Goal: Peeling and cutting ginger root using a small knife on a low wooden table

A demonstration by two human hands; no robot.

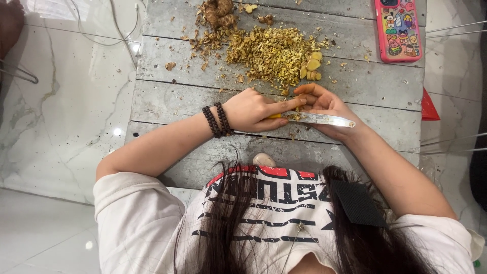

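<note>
Fingers (291, 104) of the left hand (253, 109) are curled round a yellow-handled knife (317, 118), index stretched out along the top of it, so that's a closed grip on the knife. Right hand (324, 104) sits just beside it, fingers bent and pinched together at the blade end; looks like they hold a small bit of ginger, but I honestly can't tell, it's mostly hidden. Dark bead bracelets (217, 120) are on the left wrist. Knife lies flat across, blade pointing right, over the grey plank table (167, 96).

Just past the hands there's a few peeled ginger chunks (313, 65), touching the edge of a big pile of chopped ginger (269, 53). Further back, some unpeeled ginger root (219, 12) with peel scraps around it. Far right corner: a pink phone (398, 28), well apart from everything.
</note>
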